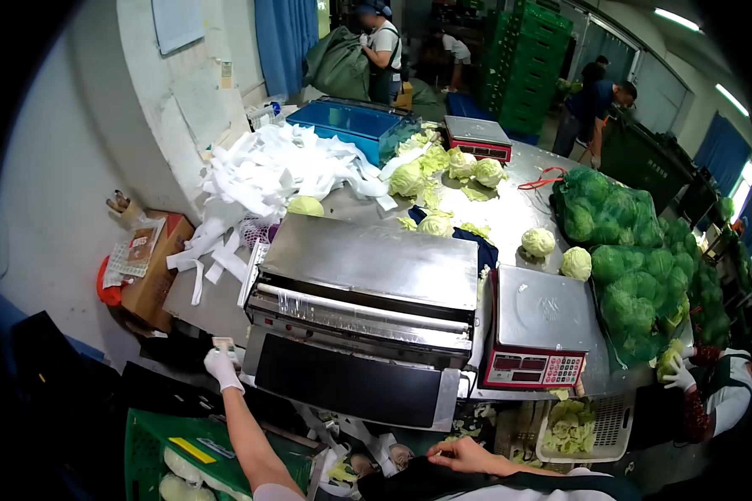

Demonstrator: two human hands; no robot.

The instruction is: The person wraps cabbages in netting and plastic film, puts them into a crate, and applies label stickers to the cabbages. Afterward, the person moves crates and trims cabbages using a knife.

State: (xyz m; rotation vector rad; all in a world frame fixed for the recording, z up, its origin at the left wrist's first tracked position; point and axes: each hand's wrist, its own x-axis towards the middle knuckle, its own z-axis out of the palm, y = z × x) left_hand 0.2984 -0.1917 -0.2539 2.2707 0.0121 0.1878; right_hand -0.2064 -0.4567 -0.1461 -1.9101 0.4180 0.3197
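Note:
My left hand (221, 369), in a white glove, is closed around a small flat pale item (223, 343) at the left front corner of the wrapping machine; its kind is too small to make out. My bare right hand (464, 456) hovers close to my body with fingers loosely bent and apart, and nothing shows in it. Between and beyond my hands stands the steel wrapping machine (351, 263), with a roll of clear film across it and a dark plate (347, 380) in front. A green crate (146, 455) holding pale wrapped heads is below my left arm.
A red-framed scale (543, 313) stands right of the machine. Cabbages (538, 242), white strips (284, 163), a blue bin (347, 125) and a second scale (476, 134) lie behind. Green net sacks (639, 288) line the right, where a co-worker's gloved hand (681, 376) touches a cabbage. A leaf-filled basket (614, 426) sits below.

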